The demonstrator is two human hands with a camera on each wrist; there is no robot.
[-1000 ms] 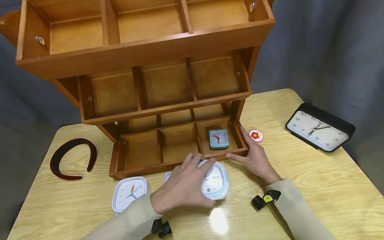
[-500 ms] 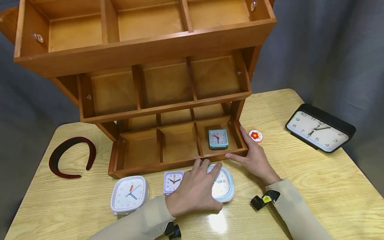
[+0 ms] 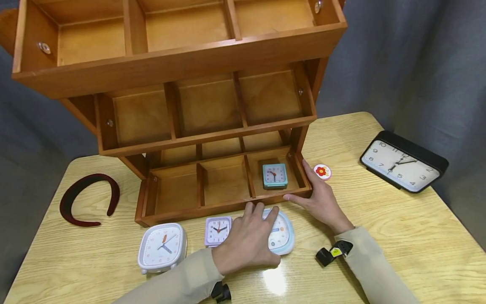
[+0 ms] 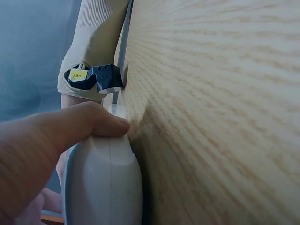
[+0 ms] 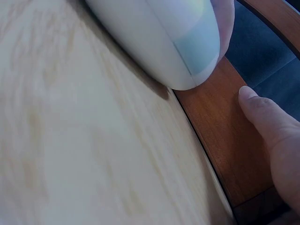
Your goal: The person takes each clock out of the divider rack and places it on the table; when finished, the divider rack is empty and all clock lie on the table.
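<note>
My left hand (image 3: 248, 240) spreads over a rounded white and light-blue alarm clock (image 3: 280, 232) and grips it, thumb on the near side and fingers on the far side. In the left wrist view the thumb presses on the white casing (image 4: 103, 178), close to the table. My right hand (image 3: 320, 202) holds the front right corner of a tiered wooden box (image 3: 228, 207), its thumb on the front wall. A small teal clock (image 3: 275, 175) lies in the bottom tier's right compartment. Beside my left hand is a small purple square clock (image 3: 218, 231), and further left a white alarm clock (image 3: 161, 247).
A dark red headband (image 3: 72, 196) lies on the table (image 3: 379, 236) at left. Right of the box sits a round badge with a red flower (image 3: 322, 172). A black-framed clock (image 3: 404, 162) leans back at far right. The box's upper tiers overhang the bottom one.
My left hand and the white and light-blue clock have shifted a little right and turned, then stayed nearly still. The purple clock shows more fully. My right hand keeps its place on the box.
</note>
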